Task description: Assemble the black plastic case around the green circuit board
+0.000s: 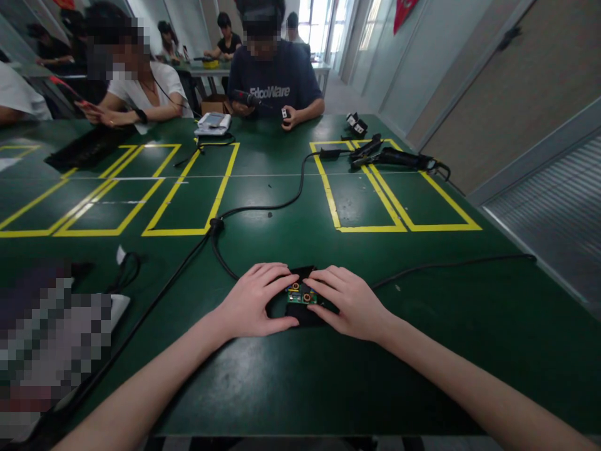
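Note:
A small green circuit board [295, 299] with copper-wound ring coils sits in an open black plastic case [305, 316] at the table's near middle. Around the case's left side curls my left hand [258, 300], its fingers over the far edge and its thumb at the near edge. My right hand [350, 304] grips the board's right side, fingertips on the coil area and thumb by the near corner. Both palms face down, and the hands hide the case's ends. A black cable [225, 260] runs behind my left hand, and another black cable [422, 266] emerges behind my right hand.
Yellow tape rectangles [370, 229] mark the green table [263, 394]. Black tool-like parts [399, 158] lie at the far right. A blurred pale item [56, 351] is at near left. Across the table, one person [275, 75] holds a power screwdriver [246, 97]; another [141, 94] sits left.

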A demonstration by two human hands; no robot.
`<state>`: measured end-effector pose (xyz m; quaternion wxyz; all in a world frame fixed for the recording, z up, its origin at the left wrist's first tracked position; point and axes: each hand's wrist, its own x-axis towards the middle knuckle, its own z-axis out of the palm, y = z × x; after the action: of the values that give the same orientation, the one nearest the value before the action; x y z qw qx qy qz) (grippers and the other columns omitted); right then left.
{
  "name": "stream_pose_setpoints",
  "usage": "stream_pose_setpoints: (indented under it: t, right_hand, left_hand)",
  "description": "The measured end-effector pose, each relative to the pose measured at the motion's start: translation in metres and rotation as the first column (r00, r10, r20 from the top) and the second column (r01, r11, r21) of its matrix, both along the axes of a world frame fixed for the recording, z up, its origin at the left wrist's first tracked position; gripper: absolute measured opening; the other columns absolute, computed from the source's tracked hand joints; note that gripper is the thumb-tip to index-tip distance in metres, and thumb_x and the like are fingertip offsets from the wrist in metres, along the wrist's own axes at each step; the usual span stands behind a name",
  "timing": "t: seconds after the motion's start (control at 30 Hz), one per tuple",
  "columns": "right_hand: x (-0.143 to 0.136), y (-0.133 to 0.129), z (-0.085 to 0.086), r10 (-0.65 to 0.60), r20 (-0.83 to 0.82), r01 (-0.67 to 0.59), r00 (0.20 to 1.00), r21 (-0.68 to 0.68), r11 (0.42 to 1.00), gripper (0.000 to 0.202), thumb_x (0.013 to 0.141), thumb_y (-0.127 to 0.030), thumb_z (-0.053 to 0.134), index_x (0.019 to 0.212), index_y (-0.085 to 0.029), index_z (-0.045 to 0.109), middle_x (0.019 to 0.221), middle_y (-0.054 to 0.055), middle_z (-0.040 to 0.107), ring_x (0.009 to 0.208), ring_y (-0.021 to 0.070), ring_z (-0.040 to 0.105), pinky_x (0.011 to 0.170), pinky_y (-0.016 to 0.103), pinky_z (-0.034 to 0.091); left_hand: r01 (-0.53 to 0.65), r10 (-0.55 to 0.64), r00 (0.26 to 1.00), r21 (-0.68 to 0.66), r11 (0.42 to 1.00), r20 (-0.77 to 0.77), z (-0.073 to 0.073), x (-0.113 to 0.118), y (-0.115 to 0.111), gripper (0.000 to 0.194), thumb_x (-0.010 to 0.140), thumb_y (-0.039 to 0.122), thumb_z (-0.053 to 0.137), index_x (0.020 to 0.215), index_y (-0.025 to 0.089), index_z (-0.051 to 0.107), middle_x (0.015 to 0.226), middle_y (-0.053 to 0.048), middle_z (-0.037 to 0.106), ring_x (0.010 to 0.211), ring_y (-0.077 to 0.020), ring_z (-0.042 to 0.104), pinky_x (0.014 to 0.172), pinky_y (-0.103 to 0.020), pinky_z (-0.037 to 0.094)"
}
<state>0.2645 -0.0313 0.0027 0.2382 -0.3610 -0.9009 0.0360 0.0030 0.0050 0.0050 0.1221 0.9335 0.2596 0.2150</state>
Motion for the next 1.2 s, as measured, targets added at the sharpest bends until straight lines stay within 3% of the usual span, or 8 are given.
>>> stream_pose_setpoints:
  t: [0.3, 0.43, 0.67, 0.87, 1.03, 1.2]
  right_hand:
    - [0.002, 0.000, 0.002, 0.048, -0.056, -0.050, 0.997, -0.026, 0.998, 0.033, 0.100, -0.030, 0.059, 0.129, -0.017, 0.068, 0.124, 0.017, 0.071, 0.119, 0.0315, 0.065, 0.100, 0.053, 0.055]
    - [0.004, 0.005, -0.004, -0.032, -0.073, 0.028, 0.997, -0.056, 0.998, 0.045, 0.099, -0.035, 0.064, 0.141, -0.018, 0.061, 0.142, 0.018, 0.064, 0.132, 0.0338, 0.059, 0.108, 0.057, 0.052]
    - [0.013, 0.012, -0.006, -0.168, -0.165, 0.157, 0.972, -0.082, 0.984, 0.034, 0.101, -0.032, 0.060, 0.133, -0.024, 0.066, 0.136, 0.014, 0.068, 0.131, 0.0326, 0.061, 0.110, 0.060, 0.051]
    - [0.012, 0.000, -0.005, -0.024, -0.133, 0.007, 0.991, -0.126, 0.992, 0.069, 0.090, -0.041, 0.075, 0.151, -0.020, 0.052, 0.148, 0.017, 0.060, 0.141, 0.0342, 0.054, 0.121, 0.063, 0.040]
    - [0.000, -0.003, -0.007, -0.004, -0.159, -0.025, 0.987, -0.182, 0.983, 0.055, 0.093, -0.020, 0.063, 0.147, -0.019, 0.056, 0.139, 0.016, 0.067, 0.134, 0.0304, 0.059, 0.113, 0.057, 0.051]
    - [-0.005, -0.005, -0.007, -0.037, -0.181, 0.007, 0.983, -0.164, 0.986, 0.051, 0.092, -0.016, 0.058, 0.143, -0.020, 0.060, 0.131, 0.015, 0.070, 0.124, 0.0307, 0.064, 0.106, 0.057, 0.056]
  left_hand:
    - [0.000, -0.003, 0.998, -0.057, 0.998, -0.064, 0.002, -0.004, 0.008, 0.074, 0.087, 0.061, 0.075, 0.144, 0.018, 0.059, 0.150, -0.018, 0.059, 0.145, -0.0378, 0.051, 0.118, -0.057, 0.043]
    - [0.027, -0.032, 0.997, -0.076, 0.997, -0.063, 0.002, -0.005, 0.014, 0.068, 0.088, 0.056, 0.076, 0.142, 0.018, 0.061, 0.150, -0.017, 0.061, 0.145, -0.0368, 0.051, 0.120, -0.058, 0.042]
    - [0.059, -0.059, 0.998, -0.021, 0.998, 0.016, -0.002, -0.016, 0.014, 0.062, 0.095, 0.046, 0.070, 0.148, 0.019, 0.053, 0.152, -0.015, 0.060, 0.146, -0.0333, 0.051, 0.118, -0.055, 0.045]
    - [-0.042, 0.041, 0.996, 0.003, 0.999, 0.073, -0.002, -0.023, 0.009, 0.039, 0.102, 0.033, 0.062, 0.140, 0.020, 0.060, 0.140, -0.014, 0.067, 0.129, -0.0286, 0.063, 0.107, -0.048, 0.054]
    - [-0.102, 0.102, 0.993, 0.007, 0.995, 0.052, -0.002, -0.025, 0.005, 0.028, 0.103, 0.029, 0.058, 0.126, 0.018, 0.068, 0.115, -0.012, 0.071, 0.103, -0.0252, 0.068, 0.089, -0.042, 0.060]
    - [-0.113, 0.113, 0.993, 0.017, 0.993, 0.016, -0.004, -0.027, 0.003, 0.024, 0.105, 0.026, 0.053, 0.119, 0.019, 0.071, 0.103, -0.009, 0.071, 0.094, -0.0220, 0.067, 0.083, -0.037, 0.058]
